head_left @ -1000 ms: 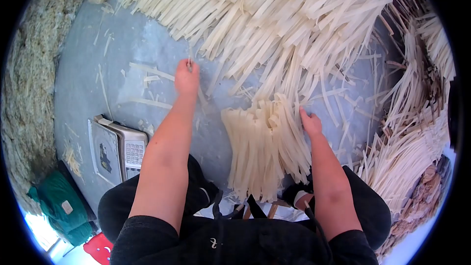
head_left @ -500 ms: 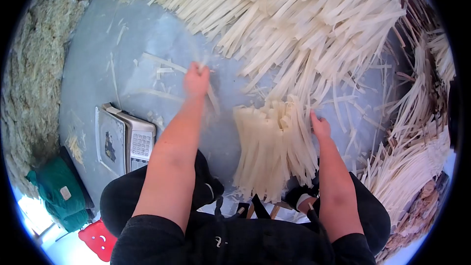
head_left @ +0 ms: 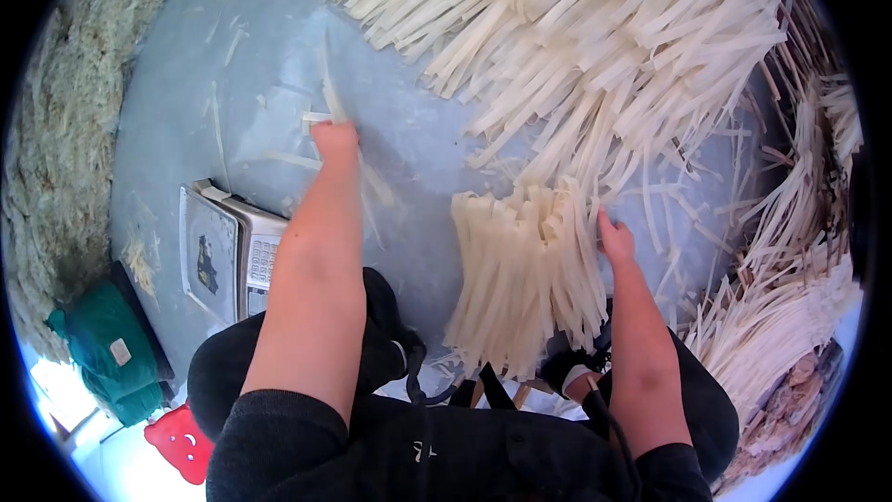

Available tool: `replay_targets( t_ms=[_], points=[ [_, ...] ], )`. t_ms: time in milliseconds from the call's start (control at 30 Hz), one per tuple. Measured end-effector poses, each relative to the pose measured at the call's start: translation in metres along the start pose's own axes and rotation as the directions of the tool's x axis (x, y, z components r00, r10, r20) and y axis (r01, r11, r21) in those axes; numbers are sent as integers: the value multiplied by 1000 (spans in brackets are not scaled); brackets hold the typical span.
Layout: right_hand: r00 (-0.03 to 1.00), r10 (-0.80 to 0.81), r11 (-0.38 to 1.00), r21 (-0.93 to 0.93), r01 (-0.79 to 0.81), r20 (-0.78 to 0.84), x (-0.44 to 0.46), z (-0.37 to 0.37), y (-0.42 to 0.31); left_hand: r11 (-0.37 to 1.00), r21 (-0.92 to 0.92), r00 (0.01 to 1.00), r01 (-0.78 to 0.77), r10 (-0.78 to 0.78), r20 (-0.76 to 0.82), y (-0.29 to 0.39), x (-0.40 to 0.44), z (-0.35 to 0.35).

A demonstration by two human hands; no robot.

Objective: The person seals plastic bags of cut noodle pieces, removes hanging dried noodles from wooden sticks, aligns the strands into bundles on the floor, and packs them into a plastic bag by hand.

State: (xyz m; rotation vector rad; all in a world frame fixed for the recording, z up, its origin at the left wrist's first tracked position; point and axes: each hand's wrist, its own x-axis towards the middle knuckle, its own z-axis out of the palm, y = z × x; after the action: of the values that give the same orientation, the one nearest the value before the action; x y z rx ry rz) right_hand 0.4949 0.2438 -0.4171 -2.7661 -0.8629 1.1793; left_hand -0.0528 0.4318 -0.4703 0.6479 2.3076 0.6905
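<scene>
My left hand [head_left: 335,138] is closed over the grey surface, with pale strips [head_left: 330,98] rising from its fingers; it is slightly blurred. My right hand [head_left: 616,237] rests at the right edge of a draped bundle of pale flat strips [head_left: 520,270]. Its fingers are bent near the bundle's upper right side, and whether they pinch a strip is too small to tell. The bundle hangs over the near edge of the surface, between my knees.
A large heap of pale strips [head_left: 595,46] covers the far side. Left of my left forearm lies a scale [head_left: 232,251] with a keypad. More strips [head_left: 771,325] are piled at the right. Fibrous material [head_left: 60,130] lines the left, above a green bag [head_left: 111,349] and a red object [head_left: 181,443].
My left hand has moved left across the surface with the strips in it. My right hand has stayed beside the bundle. The view has shifted slightly.
</scene>
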Motion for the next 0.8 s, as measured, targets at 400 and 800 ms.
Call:
replay_targets(
  t_ms=[400,800],
  points=[
    [999,-8,998,-58,11,42,10,1,8,939,-188,940,289,-316,-132,-62,-64,-40],
    [995,-87,996,11,88,-58,16,8,18,933,233,960,274,-254,-114,-58,-52,-44]
  ],
)
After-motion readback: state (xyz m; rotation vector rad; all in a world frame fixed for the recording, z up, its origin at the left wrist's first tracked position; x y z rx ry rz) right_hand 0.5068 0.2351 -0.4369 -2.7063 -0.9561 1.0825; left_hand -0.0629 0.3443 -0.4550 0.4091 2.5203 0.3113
